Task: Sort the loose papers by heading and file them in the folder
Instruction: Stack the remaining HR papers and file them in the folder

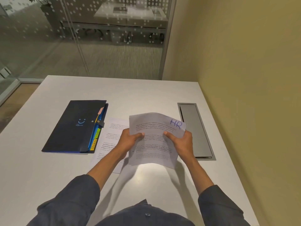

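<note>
Both hands hold the sheaf: your left hand (130,141) pinches the stack of papers (154,141) at its left edge, thumb on top, and your right hand (180,141) grips the right edge the same way, so the sheets hang raised above the white table (146,92), their lower end drooping toward you. On top, the page marked "HR" (176,124) in blue ink faces up, its corner curling past your right thumb. One loose sheet (110,137) lies flat on the table under your left wrist, just beside the dark folder (76,126), which lies shut with its snap strap (101,123) fastened and its coloured tabs (95,141), one reading SPORTS and another HR, showing along the right edge. Judged from this, the risks are plain: the stack is held only at its sides, so inner pages could slide out and fan across the table if either pinch loosens; your left forearm could drag the flat sheet off toward the near edge; and the recessed grey cable tray (195,131), close to the right of the stack, could catch a page corner or swallow a slipped sheet, should its lid not sit flush. The folder must be unfastened first, which will likely need a free hand. Open tabletop lies beyond the papers and toward you; the yellow wall (244,79) closes the right side, and the table's left edge runs near the folder.
</note>
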Tool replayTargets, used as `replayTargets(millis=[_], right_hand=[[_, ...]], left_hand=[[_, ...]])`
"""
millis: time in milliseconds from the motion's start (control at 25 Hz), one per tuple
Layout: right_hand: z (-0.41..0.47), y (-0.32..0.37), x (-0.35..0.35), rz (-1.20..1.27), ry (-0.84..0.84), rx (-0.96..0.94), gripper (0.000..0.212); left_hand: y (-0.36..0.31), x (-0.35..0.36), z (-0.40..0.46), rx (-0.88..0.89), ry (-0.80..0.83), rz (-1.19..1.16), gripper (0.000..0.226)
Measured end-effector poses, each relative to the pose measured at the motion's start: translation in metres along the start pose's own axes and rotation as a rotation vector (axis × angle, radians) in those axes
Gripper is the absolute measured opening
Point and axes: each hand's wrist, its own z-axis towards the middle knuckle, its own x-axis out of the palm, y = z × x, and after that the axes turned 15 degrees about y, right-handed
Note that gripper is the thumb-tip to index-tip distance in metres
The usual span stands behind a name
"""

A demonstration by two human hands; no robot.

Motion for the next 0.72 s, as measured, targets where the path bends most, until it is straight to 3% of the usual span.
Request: replayTargets(millis=[240, 520, 720], right_hand=[[-0.006, 0.016, -0.008, 0.017, -0.002, -0.094, 0.022], [-0.014, 0.015, -0.015, 0.011, 0.009, -0.103, 0.013], [-0.022, 0.005, -0.016, 0.010, 0.048, -0.063, 0.023]], left_hand=[[-0.011, 0.004, 0.000, 0.106, -0.026, -0.032, 0.018], [-0.003, 0.003, -0.002, 0.114, 0.027, 0.000, 0.021], [0.004, 0.003, -0.004, 0.100, 0.069, 0.010, 0.025]])
